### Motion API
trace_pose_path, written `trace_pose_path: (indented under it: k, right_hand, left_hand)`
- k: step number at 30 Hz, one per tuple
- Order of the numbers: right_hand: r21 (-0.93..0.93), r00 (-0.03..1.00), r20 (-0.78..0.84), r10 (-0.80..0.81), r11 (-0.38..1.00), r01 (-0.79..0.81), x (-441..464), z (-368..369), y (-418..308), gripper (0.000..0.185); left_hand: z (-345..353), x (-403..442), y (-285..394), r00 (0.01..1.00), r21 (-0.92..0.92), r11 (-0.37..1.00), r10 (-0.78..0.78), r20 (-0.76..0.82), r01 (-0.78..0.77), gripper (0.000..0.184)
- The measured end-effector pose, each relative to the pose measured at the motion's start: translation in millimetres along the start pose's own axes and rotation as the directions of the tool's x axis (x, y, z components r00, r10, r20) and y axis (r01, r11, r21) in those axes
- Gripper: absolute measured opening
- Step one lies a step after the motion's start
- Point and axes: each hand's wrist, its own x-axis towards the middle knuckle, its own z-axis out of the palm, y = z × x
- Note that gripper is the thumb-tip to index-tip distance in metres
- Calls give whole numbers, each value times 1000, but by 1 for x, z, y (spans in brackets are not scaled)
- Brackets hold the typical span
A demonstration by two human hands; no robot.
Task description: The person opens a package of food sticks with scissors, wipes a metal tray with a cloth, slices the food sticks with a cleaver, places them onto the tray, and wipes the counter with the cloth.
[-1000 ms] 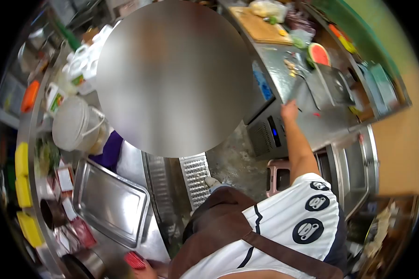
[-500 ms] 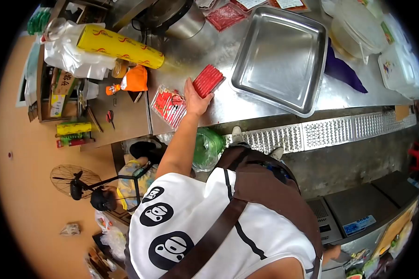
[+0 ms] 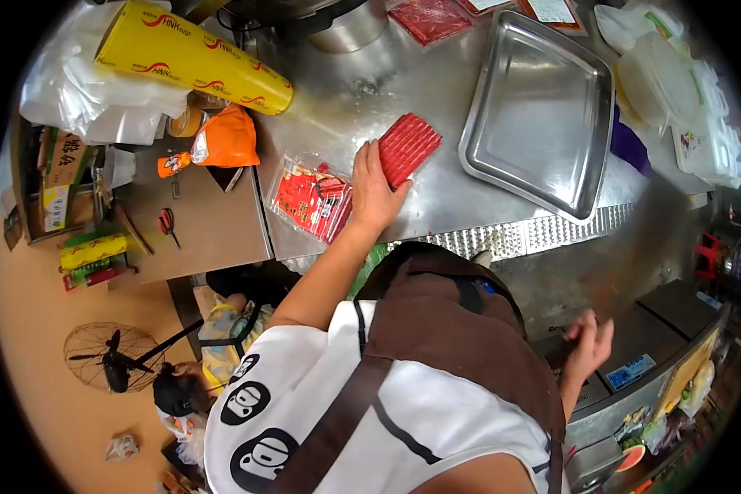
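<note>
My left hand [image 3: 375,193] grips the lower left edge of a block of red sliced meat [image 3: 410,150] on the steel table, its fingers along one side and its thumb by the near corner. Close beside that wrist lies a clear and red printed food packet [image 3: 311,200]. Out past the table edge, my right hand [image 3: 589,346] is closed round the handle of a motion-smeared, broad-bladed tool that looks like a cleaver [image 3: 646,239]. Its handle is mostly hidden by the fingers.
A steel tray [image 3: 539,115] sits right of the meat. Packs of red meat [image 3: 431,20], a pot [image 3: 346,29], plastic tubs [image 3: 659,78] and a yellow wrap roll [image 3: 198,58] surround the work area. Scissors [image 3: 167,226] lie at left. Another person [image 3: 181,391] is at lower left.
My right hand has risen into view with the blurred cleaver. My left hand stays at the meat. The whole view has shifted, so the table things appear displaced.
</note>
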Motion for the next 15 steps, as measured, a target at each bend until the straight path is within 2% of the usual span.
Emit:
trace_pose_path:
  k: [2, 4, 6, 7, 8, 10, 11, 12, 14, 15]
  right_hand:
    - [32, 977, 199, 81, 995, -89, 5, 65, -16, 13]
    - [-17, 896, 444, 6, 1000, 1, 14, 121, -29, 25]
    - [-205, 804, 594, 1, 967, 150, 26, 163, -42, 40]
    - [-260, 772, 633, -68, 920, 294, 33, 182, -45, 45]
    - [-300, 725, 676, -131, 850, 434, 39, 199, -46, 50]
    - [-330, 709, 696, -112, 827, 455, 49, 224, -51, 50]
    - [-343, 689, 718, -100, 810, 476, 54, 233, -53, 50]
    - [-348, 680, 727, -93, 804, 482, 60, 240, -53, 50]
    - [-454, 681, 730, 53, 783, 425, 70, 249, -54, 48]
    - [-474, 676, 734, 69, 765, 436, 75, 251, -51, 47]
  left_hand:
    - [-9, 1, 11, 999, 146, 989, 29, 22, -32, 102]
    - [-17, 10, 16, 999, 162, 986, 32, 37, -37, 97]
    - [-16, 16, 11, 984, 79, 981, 177, 7, -177, 87]
    - [-15, 22, 12, 973, 55, 973, 226, -50, -223, 73]
    - [-11, 26, 8, 976, 38, 976, 215, -41, -214, 73]
    - [-7, 36, 2, 975, -55, 974, 221, 20, -220, 65]
    - [-7, 38, 3, 974, -63, 973, 225, 9, -224, 57]
    - [-6, 39, 2, 978, -69, 975, 210, 3, -210, 57]
    - [-7, 38, 1, 978, -88, 974, 209, 15, -207, 54]
    - [-6, 36, 1, 982, -86, 979, 189, 7, -187, 54]
